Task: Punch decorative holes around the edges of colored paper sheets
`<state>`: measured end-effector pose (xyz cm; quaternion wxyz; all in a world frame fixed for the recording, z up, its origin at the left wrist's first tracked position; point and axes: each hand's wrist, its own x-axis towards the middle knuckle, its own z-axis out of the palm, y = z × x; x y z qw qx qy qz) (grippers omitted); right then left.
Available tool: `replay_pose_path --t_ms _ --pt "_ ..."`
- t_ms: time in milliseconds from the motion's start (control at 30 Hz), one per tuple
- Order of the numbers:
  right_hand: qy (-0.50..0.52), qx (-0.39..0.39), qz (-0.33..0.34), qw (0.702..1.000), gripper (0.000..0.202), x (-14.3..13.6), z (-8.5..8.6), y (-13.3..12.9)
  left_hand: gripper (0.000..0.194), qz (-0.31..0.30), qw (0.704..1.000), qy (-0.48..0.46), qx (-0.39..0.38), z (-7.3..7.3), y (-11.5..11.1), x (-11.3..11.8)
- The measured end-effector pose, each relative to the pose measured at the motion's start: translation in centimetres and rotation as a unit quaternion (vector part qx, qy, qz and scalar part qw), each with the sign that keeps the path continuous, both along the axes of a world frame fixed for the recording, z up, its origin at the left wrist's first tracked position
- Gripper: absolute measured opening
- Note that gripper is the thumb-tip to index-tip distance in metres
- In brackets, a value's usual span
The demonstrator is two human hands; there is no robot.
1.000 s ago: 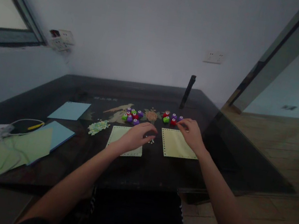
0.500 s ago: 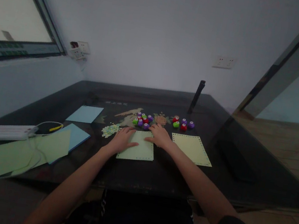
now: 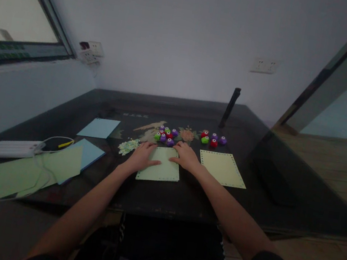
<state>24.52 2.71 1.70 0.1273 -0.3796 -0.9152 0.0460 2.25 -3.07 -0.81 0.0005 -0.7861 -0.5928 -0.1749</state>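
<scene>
A pale green punched paper sheet (image 3: pixel 162 171) lies on the dark table (image 3: pixel 182 197) in front of me. My left hand (image 3: pixel 140 156) rests flat on its left part and my right hand (image 3: pixel 185 156) on its upper right corner, fingers spread, holding nothing. A second pale green sheet (image 3: pixel 222 168) with holes along its edge lies to the right, untouched. Just beyond my hands sit two clusters of small coloured paper punches (image 3: pixel 166 135), the right cluster of punches (image 3: pixel 213 139) in red, green and purple. A small heap of paper confetti (image 3: pixel 128 145) lies left of my left hand.
Blue sheets (image 3: pixel 98 127) and larger green sheets (image 3: pixel 21 174) lie at the left, with a white power strip (image 3: pixel 9 148) and a cable. A dark upright post (image 3: pixel 229 107) stands at the table's back. A wall is behind; wooden floor is at the right.
My right hand left the right punches and the right sheet and came over to the left sheet. Both hands now lie on that sheet. The camera swung a little to the left.
</scene>
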Motion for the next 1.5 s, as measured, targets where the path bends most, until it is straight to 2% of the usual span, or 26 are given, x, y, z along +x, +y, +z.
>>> replay_pose_path --t_ms 367,533,700,767,867,967,1067,1167,1300,1367,1500 --pt "-0.010 -0.002 -0.010 1.000 0.052 0.0 0.4 -0.7 0.066 -0.005 1.000 0.002 0.008 0.6 -0.4 0.2" --pt "0.032 -0.021 -0.023 0.999 0.058 0.0 0.1 -0.4 0.060 -0.007 0.999 -0.008 0.030 1.1 -0.5 0.5" --pt "0.118 -0.048 -0.025 0.992 0.034 0.2 -0.6 0.3 0.034 0.021 0.999 -0.024 0.028 1.5 -0.6 0.5" --pt "0.138 -0.061 -0.022 0.988 0.031 0.2 -0.9 0.5 0.033 0.024 0.999 -0.042 0.022 1.6 -0.5 0.4" --pt "0.160 -0.076 -0.017 0.984 0.043 0.1 -1.0 0.7 0.031 0.026 0.995 -0.094 0.016 1.9 -0.3 0.2" --pt "0.207 -0.090 -0.024 0.974 0.061 0.0 -0.9 1.0 0.025 0.063 0.986 -0.152 0.016 2.3 -0.2 -0.1" --pt "0.273 -0.141 -0.051 0.950 0.065 0.4 -0.7 1.7 0.026 0.109 0.973 -0.201 0.022 2.7 -0.2 -0.4" --pt "0.328 -0.262 -0.065 0.905 0.054 1.2 -0.2 2.2 0.029 0.104 0.951 -0.291 0.015 2.8 0.0 -0.6" --pt "0.298 -0.431 0.047 0.851 0.029 2.4 0.7 2.0 0.038 0.068 0.890 -0.451 -0.006 2.8 0.2 -0.3" --pt "0.278 -0.459 0.075 0.840 0.023 2.6 1.1 1.6 0.042 0.068 0.868 -0.492 -0.002 2.9 0.2 0.0" --pt "0.308 -0.459 0.052 0.832 0.021 2.3 1.5 1.3 0.058 0.077 0.837 -0.542 -0.011 3.0 0.1 0.6"
